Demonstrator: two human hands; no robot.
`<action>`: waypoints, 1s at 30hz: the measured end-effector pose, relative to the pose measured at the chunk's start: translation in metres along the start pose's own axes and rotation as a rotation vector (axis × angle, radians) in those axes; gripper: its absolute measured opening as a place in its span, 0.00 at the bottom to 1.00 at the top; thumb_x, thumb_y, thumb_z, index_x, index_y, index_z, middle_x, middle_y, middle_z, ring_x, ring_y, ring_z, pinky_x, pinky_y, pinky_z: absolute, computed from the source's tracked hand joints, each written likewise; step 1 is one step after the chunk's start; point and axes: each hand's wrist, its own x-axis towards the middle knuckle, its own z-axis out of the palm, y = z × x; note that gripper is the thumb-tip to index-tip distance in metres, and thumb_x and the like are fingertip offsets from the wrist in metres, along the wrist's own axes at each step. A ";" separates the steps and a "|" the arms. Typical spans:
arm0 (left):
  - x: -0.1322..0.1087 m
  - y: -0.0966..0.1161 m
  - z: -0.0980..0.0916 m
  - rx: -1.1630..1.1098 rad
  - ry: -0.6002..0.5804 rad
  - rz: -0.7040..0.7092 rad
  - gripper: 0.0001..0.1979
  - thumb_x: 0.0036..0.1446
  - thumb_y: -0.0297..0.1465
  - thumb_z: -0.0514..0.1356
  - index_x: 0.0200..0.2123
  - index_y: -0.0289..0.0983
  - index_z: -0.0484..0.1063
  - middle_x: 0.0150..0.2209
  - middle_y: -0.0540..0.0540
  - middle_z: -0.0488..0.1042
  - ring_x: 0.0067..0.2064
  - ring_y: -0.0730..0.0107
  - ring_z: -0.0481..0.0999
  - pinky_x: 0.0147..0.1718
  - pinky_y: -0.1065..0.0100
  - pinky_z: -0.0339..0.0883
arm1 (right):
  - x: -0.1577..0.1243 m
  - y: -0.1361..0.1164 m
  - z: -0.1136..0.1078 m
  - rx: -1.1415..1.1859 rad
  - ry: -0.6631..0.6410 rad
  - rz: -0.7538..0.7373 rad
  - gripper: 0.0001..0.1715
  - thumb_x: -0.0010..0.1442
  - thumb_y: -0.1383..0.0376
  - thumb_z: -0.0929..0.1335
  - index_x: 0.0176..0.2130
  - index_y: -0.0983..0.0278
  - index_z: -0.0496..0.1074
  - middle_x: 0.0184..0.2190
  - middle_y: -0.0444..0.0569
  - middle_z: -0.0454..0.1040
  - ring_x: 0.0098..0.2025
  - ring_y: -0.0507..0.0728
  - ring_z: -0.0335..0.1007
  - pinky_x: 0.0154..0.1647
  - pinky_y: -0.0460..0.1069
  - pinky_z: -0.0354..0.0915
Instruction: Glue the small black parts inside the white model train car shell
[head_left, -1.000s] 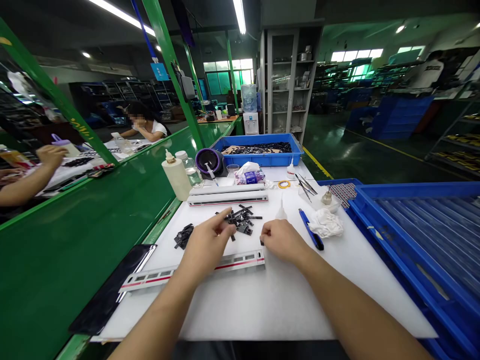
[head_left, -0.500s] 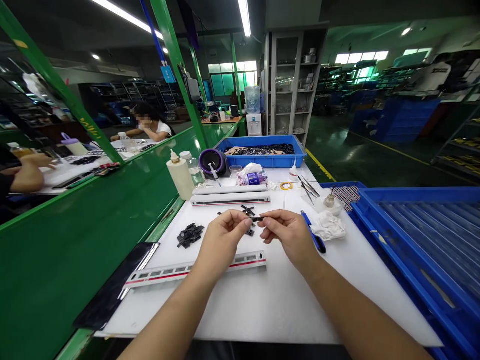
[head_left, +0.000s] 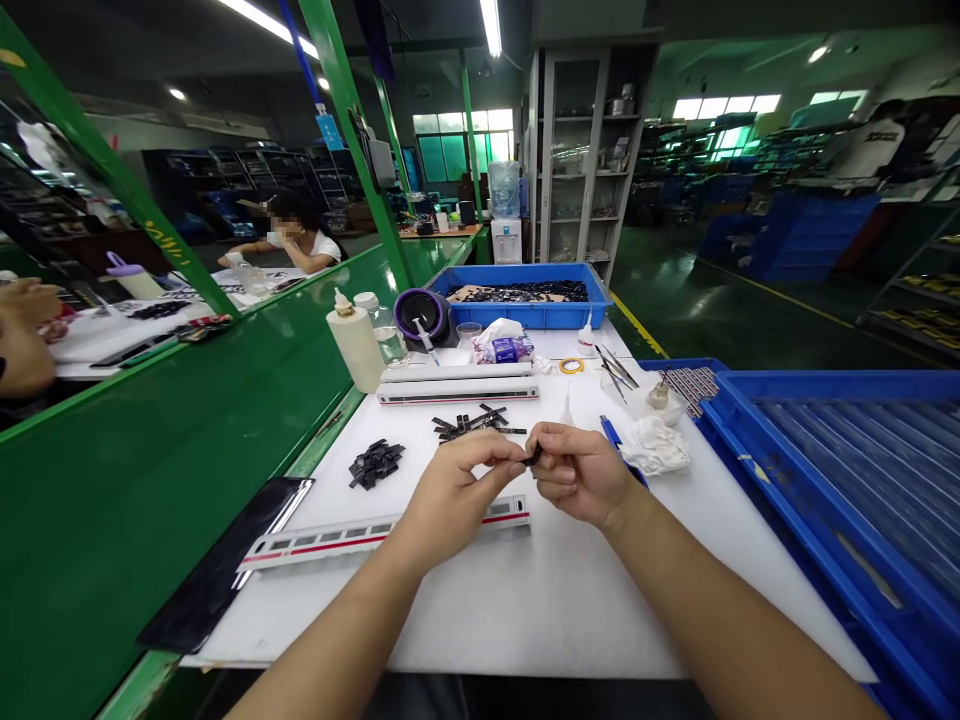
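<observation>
Fingertips [head_left: 516, 464] of the left hand [head_left: 454, 490] and the right hand [head_left: 585, 474] pinch one small black piece [head_left: 532, 457] between them, above the tabletop. Its visible part runs roughly side to side, tilting up toward the right; fingers cover the rest, so I cannot tell which end leads. The right hand's other fingers curl inward.

Below and left, partly behind the left forearm, a white train shell [head_left: 315, 545] with a red stripe lies lengthwise across the table, left end nearer the person, right end slightly farther away. Two groups of black strips, a heap [head_left: 376, 463] and a looser scatter [head_left: 469, 424], sit beyond it.

The white tabletop [head_left: 540, 620] also bears crumpled tissue [head_left: 656, 447] at right and a blue bin [head_left: 525, 318] at the far end. A green partition [head_left: 225, 400] borders the left; past everything stand a water dispenser [head_left: 506, 242] and a grey cabinet [head_left: 574, 190].
</observation>
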 end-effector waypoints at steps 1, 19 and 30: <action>-0.002 -0.002 0.000 0.006 0.007 0.044 0.06 0.61 0.30 0.60 0.36 0.40 0.77 0.33 0.48 0.75 0.36 0.68 0.72 0.37 0.67 0.64 | 0.000 0.001 0.001 -0.007 -0.013 0.022 0.09 0.44 0.67 0.74 0.25 0.67 0.71 0.14 0.37 0.63 0.14 0.41 0.43 0.15 0.40 0.41; -0.020 0.015 0.003 -0.370 -0.035 -0.478 0.12 0.55 0.40 0.62 0.37 0.38 0.76 0.31 0.48 0.76 0.28 0.73 0.67 0.28 0.71 0.59 | -0.014 0.031 0.017 -0.504 0.089 -0.499 0.11 0.66 0.58 0.64 0.34 0.61 0.65 0.16 0.35 0.52 0.18 0.48 0.45 0.21 0.45 0.49; -0.014 -0.039 -0.080 1.033 0.135 -0.659 0.12 0.58 0.35 0.56 0.32 0.37 0.78 0.32 0.36 0.79 0.37 0.44 0.78 0.34 0.53 0.69 | -0.016 0.020 0.007 -1.200 0.316 -0.683 0.08 0.65 0.62 0.65 0.35 0.62 0.70 0.26 0.44 0.71 0.26 0.51 0.65 0.28 0.47 0.60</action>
